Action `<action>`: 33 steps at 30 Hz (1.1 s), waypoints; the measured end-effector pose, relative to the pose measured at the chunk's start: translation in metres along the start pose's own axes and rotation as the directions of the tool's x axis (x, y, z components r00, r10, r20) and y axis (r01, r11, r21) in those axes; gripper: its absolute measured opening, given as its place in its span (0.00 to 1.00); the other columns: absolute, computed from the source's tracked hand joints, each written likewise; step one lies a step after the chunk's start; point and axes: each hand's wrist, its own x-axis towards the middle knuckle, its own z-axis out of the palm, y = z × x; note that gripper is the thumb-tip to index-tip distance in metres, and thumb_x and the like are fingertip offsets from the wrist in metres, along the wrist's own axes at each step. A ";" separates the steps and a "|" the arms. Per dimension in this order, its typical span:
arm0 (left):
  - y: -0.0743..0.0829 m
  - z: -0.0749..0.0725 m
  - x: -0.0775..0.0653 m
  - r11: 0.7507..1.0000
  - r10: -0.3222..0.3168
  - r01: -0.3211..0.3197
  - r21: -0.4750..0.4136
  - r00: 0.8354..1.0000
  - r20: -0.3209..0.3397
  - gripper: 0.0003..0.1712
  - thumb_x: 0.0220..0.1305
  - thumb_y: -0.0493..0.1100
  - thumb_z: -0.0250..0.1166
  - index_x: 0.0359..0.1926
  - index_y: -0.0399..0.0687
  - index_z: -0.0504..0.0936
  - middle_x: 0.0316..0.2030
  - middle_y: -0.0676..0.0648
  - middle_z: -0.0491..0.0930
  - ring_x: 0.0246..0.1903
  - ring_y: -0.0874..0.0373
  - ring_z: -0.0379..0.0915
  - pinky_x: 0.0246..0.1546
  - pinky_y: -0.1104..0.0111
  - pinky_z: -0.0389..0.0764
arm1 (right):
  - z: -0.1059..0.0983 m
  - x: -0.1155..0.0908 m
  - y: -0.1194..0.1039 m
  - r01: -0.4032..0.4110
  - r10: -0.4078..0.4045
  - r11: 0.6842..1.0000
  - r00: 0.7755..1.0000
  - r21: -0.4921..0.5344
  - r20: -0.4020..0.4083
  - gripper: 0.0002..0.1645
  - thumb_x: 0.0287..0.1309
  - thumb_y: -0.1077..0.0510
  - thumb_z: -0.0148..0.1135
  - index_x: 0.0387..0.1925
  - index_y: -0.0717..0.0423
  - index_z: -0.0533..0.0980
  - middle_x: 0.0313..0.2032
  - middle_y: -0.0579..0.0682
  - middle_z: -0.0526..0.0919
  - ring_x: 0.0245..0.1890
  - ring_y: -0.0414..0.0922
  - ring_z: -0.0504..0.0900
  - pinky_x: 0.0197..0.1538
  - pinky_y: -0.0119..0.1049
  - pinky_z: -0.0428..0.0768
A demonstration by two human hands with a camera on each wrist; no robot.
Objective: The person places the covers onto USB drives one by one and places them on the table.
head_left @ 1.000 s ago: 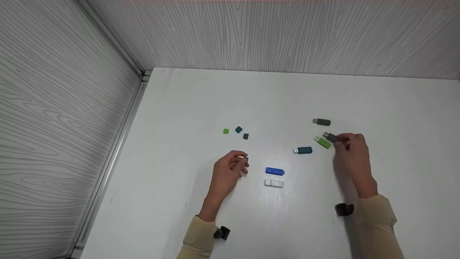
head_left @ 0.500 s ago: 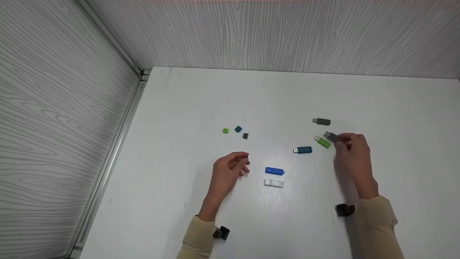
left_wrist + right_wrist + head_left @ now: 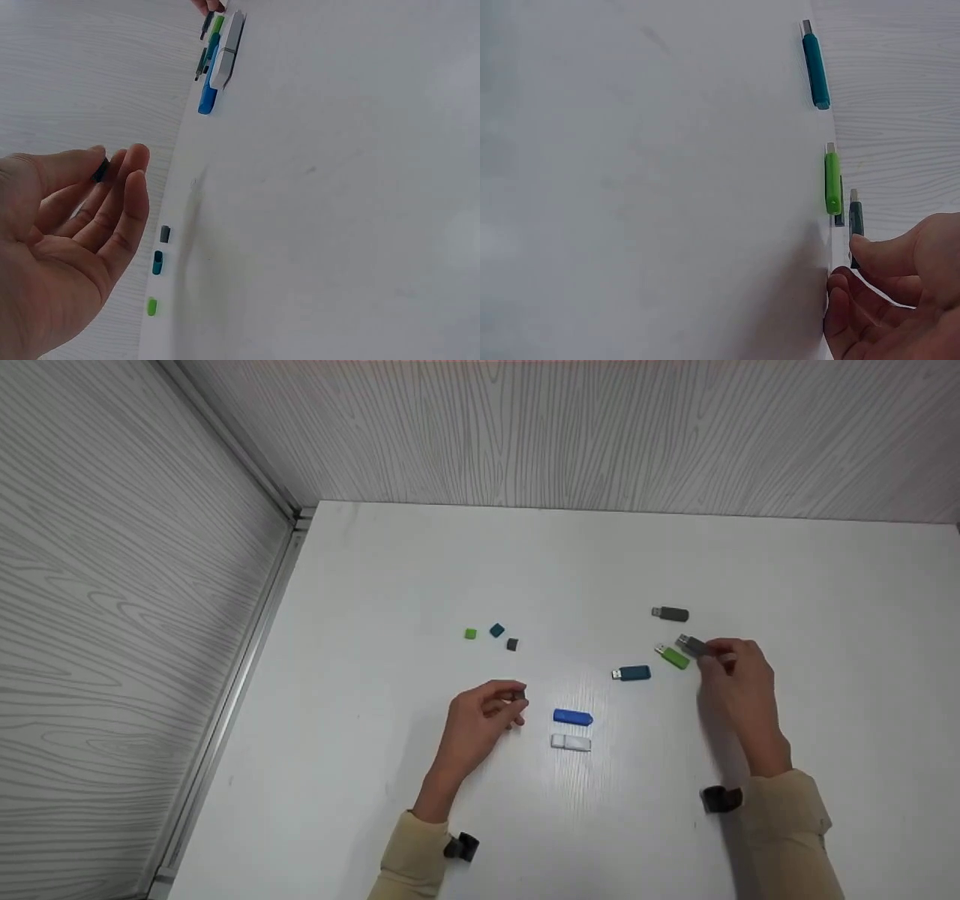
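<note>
My left hand pinches a small dark USB stick cap between thumb and fingertips, left of the blue USB stick. At the right, my right hand pinches the rear end of a dark grey USB stick, its metal plug bare and pointing left. Right beside it lies an uncapped green USB stick. Another uncapped grey USB stick is just beyond, and a teal one lies to the left. Beyond my left hand sit a green cap, a teal cap and a dark grey cap.
A white capped USB stick lies just in front of the blue one, between the hands. All stand on a white table. A wood-grain panel rises behind it, another panel at the left.
My left hand has shifted slightly to the right, and its fingertips have turned the cap between them. My right hand and its grey USB stick have hardly moved.
</note>
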 end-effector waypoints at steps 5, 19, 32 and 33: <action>0.000 -0.001 0.000 1.000 0.001 -0.001 -0.003 1.000 0.029 0.20 0.74 0.45 0.67 0.62 0.44 0.85 0.48 0.44 0.90 0.37 0.52 0.89 0.41 0.74 0.85 | -0.001 0.000 0.000 -0.015 0.015 1.000 1.000 0.005 0.003 0.25 0.79 0.55 0.49 0.69 0.65 0.72 0.63 0.65 0.75 0.58 0.59 0.76 0.53 0.41 0.72; -0.003 -0.001 0.001 1.000 -0.005 0.005 -0.009 1.000 0.016 0.18 0.72 0.46 0.69 0.60 0.47 0.86 0.46 0.49 0.90 0.34 0.55 0.88 0.38 0.73 0.84 | -0.004 -0.002 -0.003 -0.062 0.061 0.998 0.998 0.015 0.029 0.27 0.80 0.52 0.49 0.71 0.60 0.71 0.65 0.63 0.78 0.57 0.57 0.77 0.51 0.39 0.73; -0.005 -0.002 0.002 1.000 0.016 -0.015 -0.026 1.000 0.024 0.18 0.72 0.44 0.70 0.59 0.45 0.86 0.46 0.48 0.90 0.33 0.52 0.88 0.38 0.65 0.87 | -0.003 -0.001 0.000 -0.085 0.085 0.996 0.996 0.024 0.012 0.28 0.79 0.50 0.48 0.72 0.57 0.72 0.65 0.63 0.79 0.61 0.59 0.79 0.58 0.46 0.74; -0.006 -0.002 0.002 0.999 0.013 -0.013 -0.031 1.000 0.024 0.18 0.72 0.44 0.70 0.59 0.45 0.86 0.46 0.48 0.90 0.33 0.53 0.88 0.38 0.65 0.87 | -0.004 -0.001 -0.001 -0.089 0.089 0.996 0.996 0.023 0.015 0.28 0.79 0.50 0.48 0.72 0.57 0.72 0.65 0.63 0.79 0.61 0.59 0.78 0.58 0.45 0.73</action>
